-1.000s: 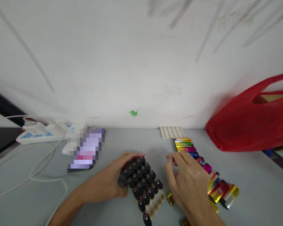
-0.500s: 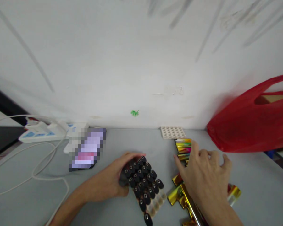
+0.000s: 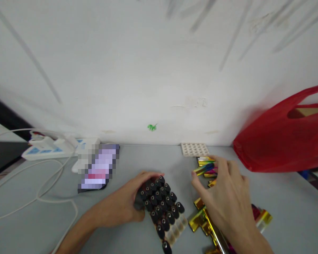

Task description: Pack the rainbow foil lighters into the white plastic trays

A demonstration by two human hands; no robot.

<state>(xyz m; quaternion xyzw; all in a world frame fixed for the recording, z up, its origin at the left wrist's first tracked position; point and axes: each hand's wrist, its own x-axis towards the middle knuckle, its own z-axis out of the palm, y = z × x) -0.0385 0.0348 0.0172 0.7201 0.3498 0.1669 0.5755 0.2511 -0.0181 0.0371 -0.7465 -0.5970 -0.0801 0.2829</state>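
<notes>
Wrapped around the far left side of a packed block, my left hand (image 3: 124, 199) holds a pale tray (image 3: 176, 231) of black oval ends (image 3: 159, 203), each with a small metal ring. They resemble lighter bases. Pale bare slots show along its near right edge. To the right, my right hand (image 3: 225, 197) has its thumb and fingers at the two ends of a tilted, shiny lighter-like piece (image 3: 203, 169). Similar shiny pieces (image 3: 205, 161) lie just beyond and under the hand. Gold pieces (image 3: 197, 220) lie below the wrist, partly hidden by it.
A white tray with holes (image 3: 194, 149) lies against the wall. At the right stands a red bag (image 3: 281, 144). A blurred phone (image 3: 99, 167), a white power strip (image 3: 50, 148) and loose white cables (image 3: 60, 165) occupy the left side.
My right hand has drawn its spread fingers closer together around one shiny piece, which now sits tilted. My left hand and its tray stay in place.
</notes>
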